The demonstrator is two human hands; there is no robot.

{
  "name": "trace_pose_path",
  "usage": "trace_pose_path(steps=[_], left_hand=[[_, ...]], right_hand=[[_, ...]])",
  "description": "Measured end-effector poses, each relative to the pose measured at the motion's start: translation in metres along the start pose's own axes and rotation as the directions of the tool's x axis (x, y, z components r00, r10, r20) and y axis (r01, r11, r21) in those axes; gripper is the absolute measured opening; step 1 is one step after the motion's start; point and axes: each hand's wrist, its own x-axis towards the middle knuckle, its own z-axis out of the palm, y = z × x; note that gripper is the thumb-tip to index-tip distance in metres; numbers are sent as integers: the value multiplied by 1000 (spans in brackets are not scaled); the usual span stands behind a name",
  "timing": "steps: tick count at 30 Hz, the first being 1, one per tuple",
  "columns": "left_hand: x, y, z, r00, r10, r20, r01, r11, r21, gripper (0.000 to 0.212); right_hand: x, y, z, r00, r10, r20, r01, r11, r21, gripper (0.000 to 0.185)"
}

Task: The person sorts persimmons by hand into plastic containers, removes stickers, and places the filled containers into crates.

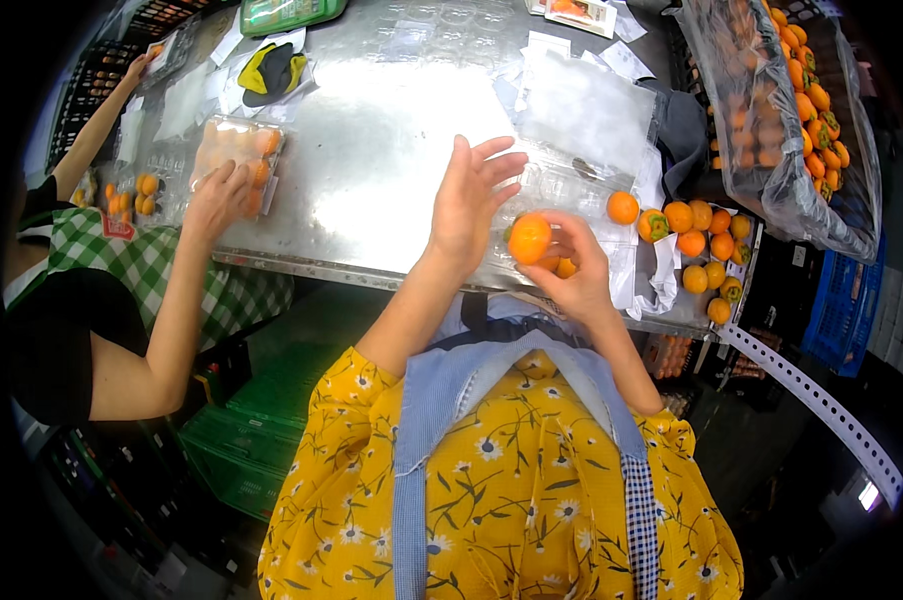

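Note:
An orange persimmon [530, 238] sits between the thumb and fingers of my right hand [582, 274], just over the table's front edge. More persimmons [566, 268] show partly behind that hand, in what looks like a clear plastic tray. My left hand [470, 199] is raised to the left of the fruit, its fingers spread and nothing in them. Beyond both hands lies a clear moulded plastic tray [552, 184]. A single persimmon [622, 208] rests to the right of it.
Loose persimmons [691, 243] cover the metal table's [331, 180] right corner. A plastic-lined crate of persimmons [819, 127] stands beyond. At left, a co-worker's hand [222, 191] touches a filled clear pack [237, 150]. Yellow-and-black gloves [271, 73] lie on papers. A perforated white strip [811, 405] juts from the corner.

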Motion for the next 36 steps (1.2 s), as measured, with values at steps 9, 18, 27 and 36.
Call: trace_pose_path(steps=[9, 18, 27, 36], left_hand=[[-12, -23, -42, 978, -186, -99, 190, 981, 34, 39], [-14, -32, -44, 972, -184, -144, 205, 969, 140, 16], [-14, -38, -52, 963, -199, -184, 225, 965, 134, 14], [-14, -39, -53, 964, -200, -174, 224, 965, 133, 13]], right_hand=[[3, 10, -18, 998, -23, -57, 18, 995, -97, 53], [8, 24, -30, 988, -26, -155, -5, 980, -197, 51], [37, 40, -88, 987, -86, -138, -48, 660, -750, 47], [38, 52, -86, 998, -32, 58, 66, 496, -866, 46]])
